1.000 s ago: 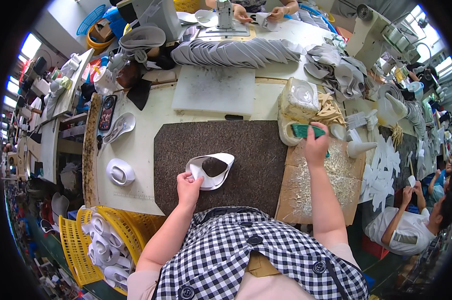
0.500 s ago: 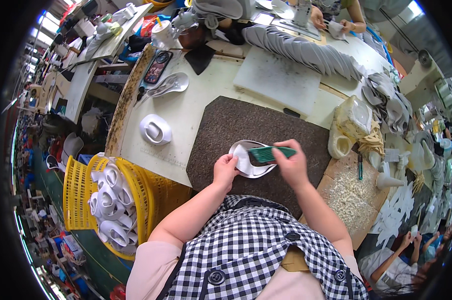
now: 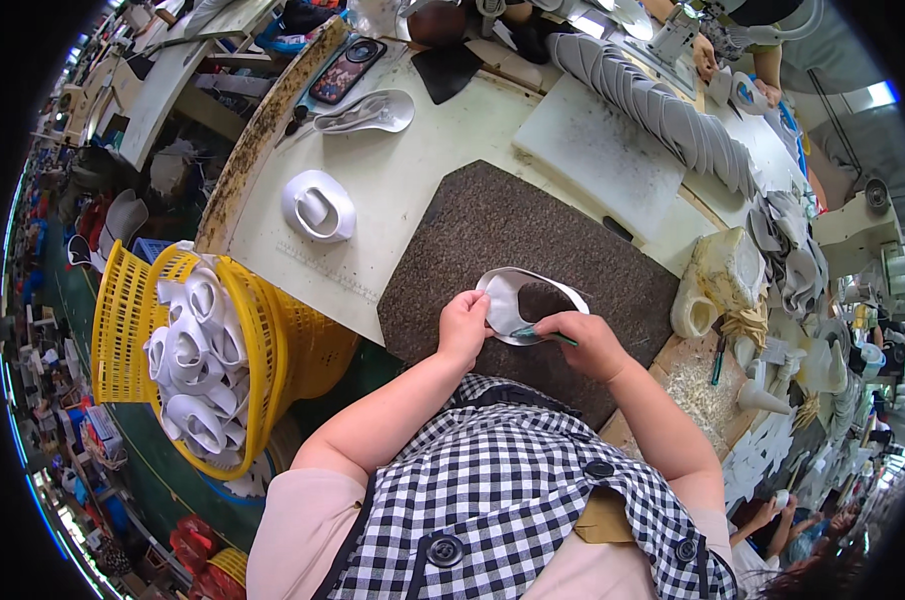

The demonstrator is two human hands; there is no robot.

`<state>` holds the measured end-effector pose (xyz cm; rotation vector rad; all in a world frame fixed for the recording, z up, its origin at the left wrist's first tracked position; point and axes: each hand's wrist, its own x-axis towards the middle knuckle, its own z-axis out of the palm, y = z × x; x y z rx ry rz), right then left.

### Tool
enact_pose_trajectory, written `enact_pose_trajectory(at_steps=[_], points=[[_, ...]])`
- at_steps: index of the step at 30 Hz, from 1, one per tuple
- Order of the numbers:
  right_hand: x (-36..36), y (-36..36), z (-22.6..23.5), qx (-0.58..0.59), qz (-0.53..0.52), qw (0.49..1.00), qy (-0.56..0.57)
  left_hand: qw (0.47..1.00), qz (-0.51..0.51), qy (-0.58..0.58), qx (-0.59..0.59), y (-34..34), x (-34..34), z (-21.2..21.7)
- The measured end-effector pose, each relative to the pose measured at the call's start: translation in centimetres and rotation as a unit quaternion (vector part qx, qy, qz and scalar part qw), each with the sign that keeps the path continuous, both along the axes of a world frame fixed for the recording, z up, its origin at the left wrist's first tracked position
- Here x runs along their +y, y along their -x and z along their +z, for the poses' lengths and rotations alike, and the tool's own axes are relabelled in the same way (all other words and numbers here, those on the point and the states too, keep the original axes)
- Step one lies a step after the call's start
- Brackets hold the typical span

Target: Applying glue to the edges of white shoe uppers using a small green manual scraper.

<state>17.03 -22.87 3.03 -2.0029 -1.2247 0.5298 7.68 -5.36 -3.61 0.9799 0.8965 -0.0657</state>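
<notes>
A white shoe upper (image 3: 561, 279), curved into an open ring, lies over the dark speckled work mat (image 3: 473, 225) in front of me. My left hand (image 3: 464, 326) is closed on its left side, thumb on top of the white material. In my right hand (image 3: 591, 344) is a flat green hand tool (image 3: 565, 339), seen nearly edge-on; its exact kind does not show. The tool's tip meets the near inner side of the upper, close to my left fingertips. My right fingers cover much of the tool.
Left on the table stand another white upper (image 3: 318, 205), a spoon-shaped white piece (image 3: 388, 110) and a phone (image 3: 348, 70). A yellow basket (image 3: 263, 380) full of uppers is at lower left. Rightward are a glue-crusted container (image 3: 728, 265) and scrap-strewn board (image 3: 688, 385). Grey pieces (image 3: 653, 100) line the back; a co-worker's hands (image 3: 708, 60) are beyond.
My right hand has brought the green tool down and turned it from face-on to edge-on, its tip now on the upper's near side. The whole view has shifted and rotated.
</notes>
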Motion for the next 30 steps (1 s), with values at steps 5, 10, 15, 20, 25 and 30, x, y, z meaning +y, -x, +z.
enact_pose_trajectory(at_steps=[5,10,15,20,25,30], points=[[1.1,-1.3,3.0,-0.075,0.084,0.983,0.145,0.997,-0.031,-0.067,0.001,0.0,-0.1,-0.1],[2.7,-0.9,3.8,-0.106,0.091,0.981,0.132,0.994,-0.018,-0.103,-0.022,0.2,-0.4,-0.2],[2.9,-0.8,2.7,-0.091,0.112,0.978,0.153,0.996,-0.001,-0.084,-0.031,0.1,-0.2,0.3],[1.0,0.3,4.1,-0.100,-0.006,0.993,0.066,0.981,0.005,-0.185,-0.061,-0.1,0.9,1.3],[-1.9,1.2,3.2,0.290,-0.405,0.805,-0.322,0.878,-0.102,-0.450,-0.125,-0.9,2.2,3.8],[-7.5,1.4,1.7,0.324,-0.523,0.671,-0.415,0.979,-0.118,0.129,-0.106,-4.0,-2.7,9.3]])
